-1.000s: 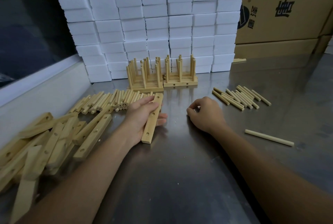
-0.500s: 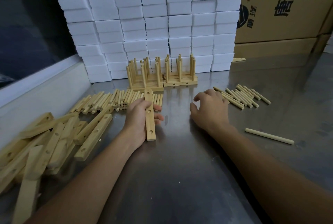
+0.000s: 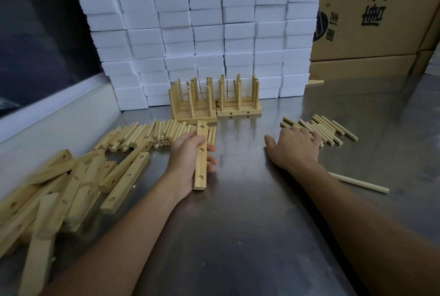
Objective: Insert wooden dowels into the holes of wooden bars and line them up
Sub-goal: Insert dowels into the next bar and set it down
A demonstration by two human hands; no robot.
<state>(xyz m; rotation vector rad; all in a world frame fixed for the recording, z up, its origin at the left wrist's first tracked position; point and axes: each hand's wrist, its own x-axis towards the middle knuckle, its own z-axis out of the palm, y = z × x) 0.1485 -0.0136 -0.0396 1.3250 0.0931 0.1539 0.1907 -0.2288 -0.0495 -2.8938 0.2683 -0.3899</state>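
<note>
Left hand (image 3: 188, 164) gripping bar (image 3: 200, 155) (holes up)

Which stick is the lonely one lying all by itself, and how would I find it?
Start at the shiny metal table and look to its right side, just past the person's right forearm. There lies one long dowel, flat on the metal. Unlike the short dowels bunched under the right hand, it is longer and lies alone.
</note>
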